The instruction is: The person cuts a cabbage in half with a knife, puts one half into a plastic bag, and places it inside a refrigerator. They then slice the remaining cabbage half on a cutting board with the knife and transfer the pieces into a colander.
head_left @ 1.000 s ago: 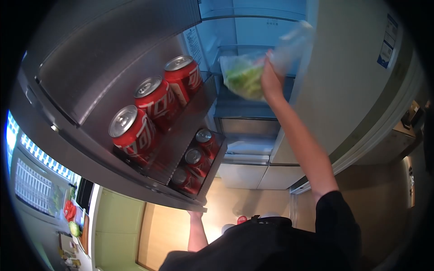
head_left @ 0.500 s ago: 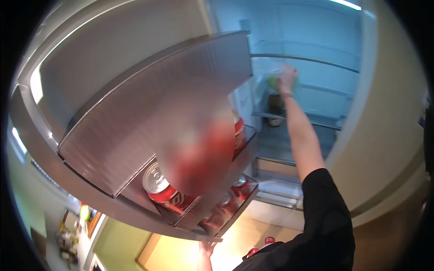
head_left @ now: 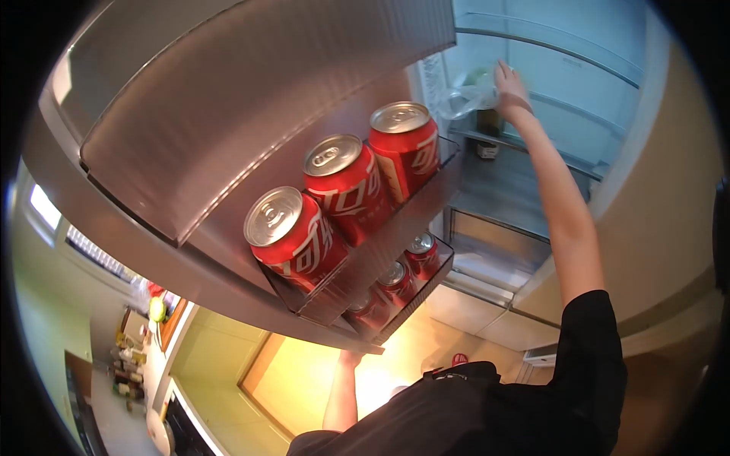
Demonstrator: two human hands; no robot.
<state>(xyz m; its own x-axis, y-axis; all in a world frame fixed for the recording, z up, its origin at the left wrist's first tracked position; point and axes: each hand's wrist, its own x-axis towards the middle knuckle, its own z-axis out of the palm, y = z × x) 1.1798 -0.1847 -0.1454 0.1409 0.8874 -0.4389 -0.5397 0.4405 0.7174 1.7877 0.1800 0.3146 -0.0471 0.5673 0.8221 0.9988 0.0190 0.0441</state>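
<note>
Inside the refrigerator, my right hand [head_left: 511, 85] is at a clear plastic bag [head_left: 468, 99] with something green in it, at the height of the middle shelf. Its fingers point upward and look closed on the bag, though part of the grip is hidden. A dark brown item [head_left: 489, 122] stands just below the bag. Low in the view, my left hand [head_left: 350, 357] holds the bottom edge of the open refrigerator door [head_left: 304, 323]; most of its fingers are out of sight behind that edge.
Three red soda cans [head_left: 342, 182] stand in the upper door rack, with smaller red cans [head_left: 395, 281] in the rack below. Glass shelves [head_left: 525, 154] cross the refrigerator. A kitchen counter [head_left: 169, 334] with bottles and a stove lies at lower left.
My view has shifted, so the door cans, blurred before, now show sharply. My right hand stays by the bag, and more of the bag shows to its left. My left hand remains at the door edge.
</note>
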